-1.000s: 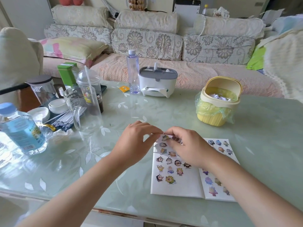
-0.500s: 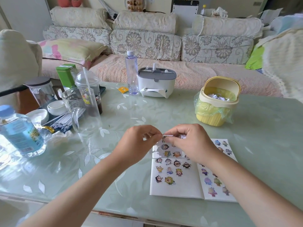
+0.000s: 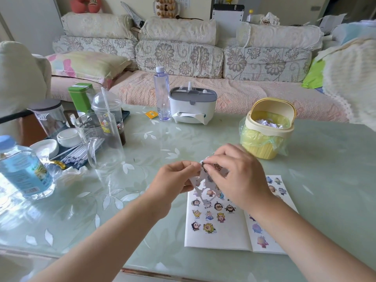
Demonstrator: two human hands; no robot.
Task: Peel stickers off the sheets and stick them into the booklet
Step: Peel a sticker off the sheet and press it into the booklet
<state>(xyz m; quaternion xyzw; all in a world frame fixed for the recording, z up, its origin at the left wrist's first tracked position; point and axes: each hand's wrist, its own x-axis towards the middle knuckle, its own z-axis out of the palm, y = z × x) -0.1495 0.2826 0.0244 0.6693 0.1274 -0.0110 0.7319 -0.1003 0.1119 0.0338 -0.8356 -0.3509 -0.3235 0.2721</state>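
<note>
An open white booklet (image 3: 227,235) lies on the glass table, with several cartoon stickers on its left page and more on the right page. Above its top edge I hold a small sticker sheet (image 3: 205,181), lifted off the table and curling. My left hand (image 3: 173,184) pinches the sheet's left edge. My right hand (image 3: 238,176) pinches at the sheet's top, fingertips at a sticker near the corner. My right hand hides much of the sheet and the booklet's upper middle.
A yellow mini bin (image 3: 266,131) with a bag stands just behind my hands. A glass mug (image 3: 101,145), lidded cup (image 3: 107,115), water bottles (image 3: 22,169), dishes and a tissue box (image 3: 192,107) crowd the left and back. The table edge (image 3: 142,271) is near me.
Both hands have lifted the sticker sheet up off the booklet and it now curls in the air. The head camera tilted up slightly.
</note>
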